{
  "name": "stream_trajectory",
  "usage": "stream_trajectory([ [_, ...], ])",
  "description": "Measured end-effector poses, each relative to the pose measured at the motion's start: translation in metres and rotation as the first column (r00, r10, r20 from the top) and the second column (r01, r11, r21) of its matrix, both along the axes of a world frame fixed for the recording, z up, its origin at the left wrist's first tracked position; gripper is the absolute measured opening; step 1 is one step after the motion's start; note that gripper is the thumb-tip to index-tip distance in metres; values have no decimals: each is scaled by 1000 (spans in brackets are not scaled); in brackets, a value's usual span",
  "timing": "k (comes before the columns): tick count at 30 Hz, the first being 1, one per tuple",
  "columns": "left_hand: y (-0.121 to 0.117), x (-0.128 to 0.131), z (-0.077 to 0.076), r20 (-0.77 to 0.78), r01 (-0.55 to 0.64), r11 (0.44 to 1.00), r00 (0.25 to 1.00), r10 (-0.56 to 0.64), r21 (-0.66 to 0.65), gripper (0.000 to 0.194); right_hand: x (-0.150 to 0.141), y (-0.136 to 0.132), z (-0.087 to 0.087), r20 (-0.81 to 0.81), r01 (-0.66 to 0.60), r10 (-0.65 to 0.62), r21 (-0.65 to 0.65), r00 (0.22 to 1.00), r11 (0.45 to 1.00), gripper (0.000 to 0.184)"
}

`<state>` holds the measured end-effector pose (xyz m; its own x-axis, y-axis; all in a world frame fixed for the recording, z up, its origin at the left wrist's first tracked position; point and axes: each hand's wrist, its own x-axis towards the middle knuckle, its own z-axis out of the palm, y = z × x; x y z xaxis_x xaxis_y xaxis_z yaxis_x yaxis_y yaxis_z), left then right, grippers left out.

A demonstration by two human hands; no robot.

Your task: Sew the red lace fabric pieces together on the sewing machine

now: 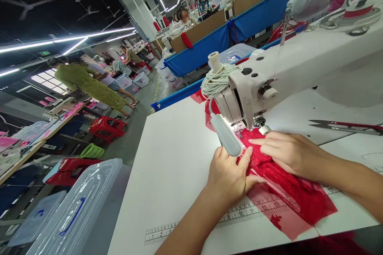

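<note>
Red lace fabric [296, 191] with a sheer edge runs from the needle area down across the table's printed ruler. My left hand [229, 173] presses on its left side, thumb and forefinger spread apart; the other fingers are partly hidden behind a grey lamp [226, 135]. On the fabric's right side, my right hand [289, 151] has its fingers close together over the gathered cloth, forefinger pointing at the presser foot [239, 130]. The right thumb is hidden. Above both hands is the white sewing machine [287, 71], its lamp lighting the needle area.
Thread snips [347, 125] lie on the table right of the machine. More red fabric [210, 115] sits behind the machine head. A lidded clear bin [86, 207] stands left of the white table [167, 159]. Red stools [107, 127] and several people are farther off.
</note>
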<state>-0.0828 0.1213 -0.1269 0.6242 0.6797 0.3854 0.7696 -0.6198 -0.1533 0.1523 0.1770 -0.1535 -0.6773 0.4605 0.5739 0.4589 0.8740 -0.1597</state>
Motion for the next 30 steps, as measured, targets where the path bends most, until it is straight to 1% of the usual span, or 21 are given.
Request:
stream_trajectory([
  [3,4,0,0,-1,-5,1000,1000,5,23,70,-2,4,-2,-24,17,-16,33,1000,999,33],
  [6,6,-2,0,-12,-14,999,1000,14,29,67,-3,6,0,18,23,-24,46,1000,999,33],
  [10,8,-5,-2,-31,-38,999,999,39,19,62,-5,7,-1,40,61,-61,13,997,998,30],
  [14,12,-5,-2,15,-33,999,999,33,31,66,-6,7,2,43,64,-63,-26,997,998,30],
  [17,14,-6,2,42,42,999,998,-43,26,73,-4,7,7,50,33,-31,-32,998,999,27],
  [18,15,-6,3,40,88,996,995,-88,0,75,-3,6,8,47,20,-18,-33,999,999,26],
  [20,15,-6,5,39,181,981,983,-179,-73,73,-1,6,8,19,-21,22,-31,1000,999,30],
  [22,14,-5,5,63,225,967,974,-219,-116,70,1,5,5,-10,-67,67,-19,998,998,36],
  [23,13,-4,5,78,220,968,974,-212,-122,69,1,4,3,-18,-80,80,-9,997,997,38],
  [26,11,-1,5,101,156,978,985,-143,-139,67,1,3,-1,-33,-80,81,25,996,996,39],
  [30,7,2,9,106,112,980,990,-95,-166,72,1,2,-4,-49,-99,101,42,994,994,38],
])
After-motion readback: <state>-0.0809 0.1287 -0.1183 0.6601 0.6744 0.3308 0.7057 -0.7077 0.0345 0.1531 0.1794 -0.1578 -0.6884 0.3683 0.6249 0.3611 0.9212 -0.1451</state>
